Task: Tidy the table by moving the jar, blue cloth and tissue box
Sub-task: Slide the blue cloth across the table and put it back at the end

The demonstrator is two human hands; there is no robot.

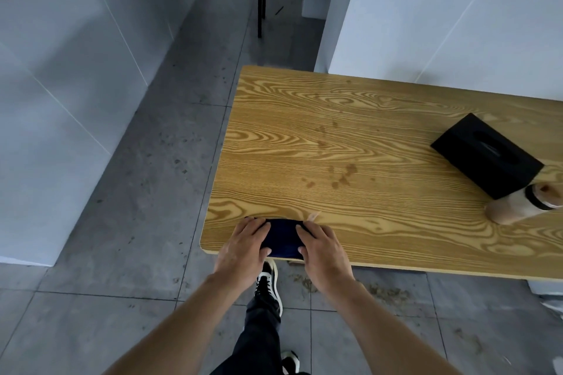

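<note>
While both palms lay on the blue cloth (282, 237) at the near left corner of the table (380, 131), the left hand (243, 248) pressed flat on its left end with fingers spread; the right hand (321, 250) pressed flat on its right end, neither one curled to grip; well to the cloth's right, the tissue box (487, 155) touched the jar (518, 201); smoothing evenly from both ends would likely keep the fold square and clear of the edge.

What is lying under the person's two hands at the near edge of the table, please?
A folded blue cloth lies under the left hand and right hand on the table. Its ends are covered by the hands.
</note>
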